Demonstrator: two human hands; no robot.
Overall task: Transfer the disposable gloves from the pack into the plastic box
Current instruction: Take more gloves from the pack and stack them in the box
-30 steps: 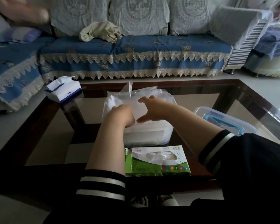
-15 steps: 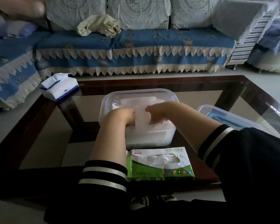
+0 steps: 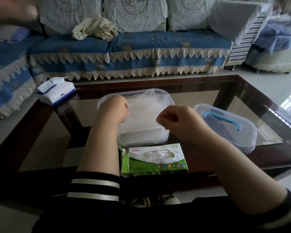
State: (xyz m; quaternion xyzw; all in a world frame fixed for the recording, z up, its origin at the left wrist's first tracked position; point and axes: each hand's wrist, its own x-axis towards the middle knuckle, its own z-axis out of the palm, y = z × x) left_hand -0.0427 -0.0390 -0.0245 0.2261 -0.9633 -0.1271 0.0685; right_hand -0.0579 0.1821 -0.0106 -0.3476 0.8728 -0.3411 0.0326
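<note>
Glass table (image 3: pixel 242 105), sofa (image 3: pixel 133 47) behind; maybe lounge.

A clear plastic box (image 3: pixel 164 100) with rounded corners is sitting open on the worktop (image 3: pixel 60 142), holding a pale stack of thin, translucent disposable gloves (image 3: pixel 142 115); one filmy glove is rising above the box's far rim. Just in front of the box, a green-and-white glove pack (image 3: pixel 154 159) is lying flat, its torn top opening showing more whitish gloves bunched inside.
</note>
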